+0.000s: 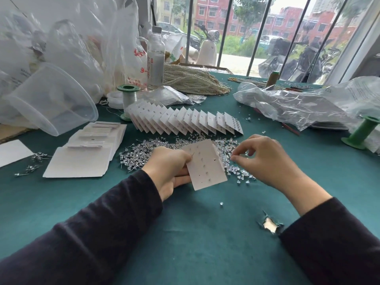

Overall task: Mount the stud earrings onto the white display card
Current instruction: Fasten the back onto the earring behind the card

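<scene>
Above the green worktop (185, 233), the white display card (205, 167) tilts in the left hand (168, 171), whose fingers (182, 178) pinch its left edge. Just beside its right edge, the right hand (265, 161) has its thumb and forefinger pressed together on a single stud (233, 158), over the loose stud earrings (144, 153). Filled cards (185, 122) are fanned out behind.

Bare green worktop (195, 233) lies open toward the person. The loose stud pile (144, 153), fanned cards (185, 122) and what looks like crumpled plastic (298, 108) crowd the far side.
</scene>
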